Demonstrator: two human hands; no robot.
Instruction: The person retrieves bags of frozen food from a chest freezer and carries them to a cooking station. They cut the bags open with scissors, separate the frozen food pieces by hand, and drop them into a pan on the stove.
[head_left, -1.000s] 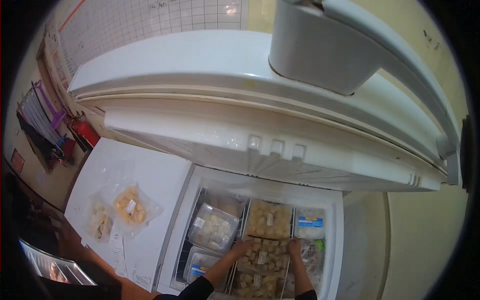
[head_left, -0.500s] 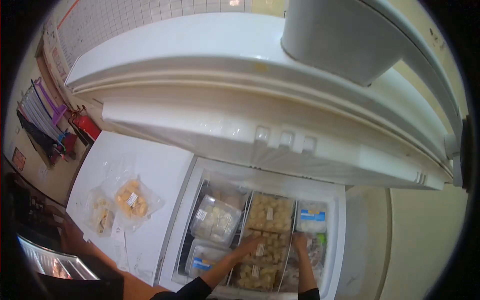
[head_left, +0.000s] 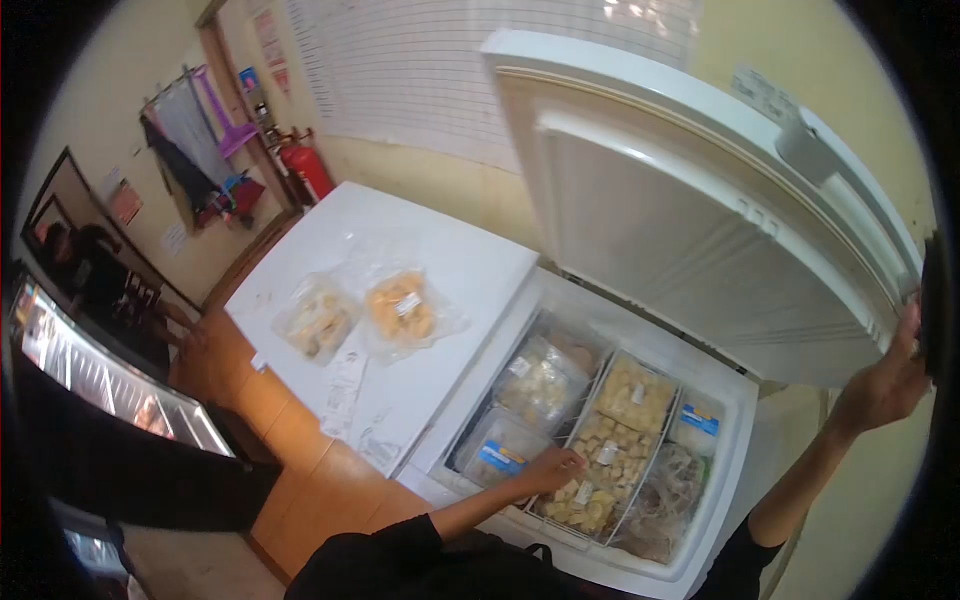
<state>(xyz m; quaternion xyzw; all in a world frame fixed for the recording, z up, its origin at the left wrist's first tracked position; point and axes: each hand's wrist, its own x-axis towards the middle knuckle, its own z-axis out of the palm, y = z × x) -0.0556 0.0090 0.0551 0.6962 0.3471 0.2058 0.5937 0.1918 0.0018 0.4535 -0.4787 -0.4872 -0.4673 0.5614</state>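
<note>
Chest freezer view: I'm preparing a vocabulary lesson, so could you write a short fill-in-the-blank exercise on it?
The ____ hand is up at the handle of the raised lid.
____ food packages lie on the white surface beside the open freezer.
The fire extinguisher is ____ in colour.
Missing words: right; two; red.

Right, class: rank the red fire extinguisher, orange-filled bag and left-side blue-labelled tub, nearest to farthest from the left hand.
From the left hand, in the head view:
1. Blue-labelled tub, just left, inside the freezer.
2. Orange-filled bag, farther left, on the white top.
3. Fire extinguisher, by the far wall.
</note>
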